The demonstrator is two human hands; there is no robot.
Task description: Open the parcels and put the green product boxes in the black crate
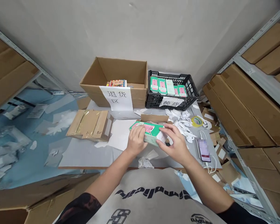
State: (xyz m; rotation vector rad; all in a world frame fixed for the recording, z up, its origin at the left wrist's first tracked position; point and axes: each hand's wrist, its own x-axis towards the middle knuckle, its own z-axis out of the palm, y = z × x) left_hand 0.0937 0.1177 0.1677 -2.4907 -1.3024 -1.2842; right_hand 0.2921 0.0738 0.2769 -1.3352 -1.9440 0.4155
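Observation:
Between my two hands is a green and pink product box, tilted, with its white end toward the right. My left hand wraps over the box's left part, fingers on the top face. At the right end, my right hand grips with thumb and fingers at the edges. Behind the box stands a brown cardboard flap, its lower part hidden. Crumpled clear plastic lies on the table close below my hands.
At the back stand an open cardboard box and a black crate with similar green boxes. A taped carton sits left. Right are paper scraps, yellow tape and a phone. Shelves with cartons flank the table.

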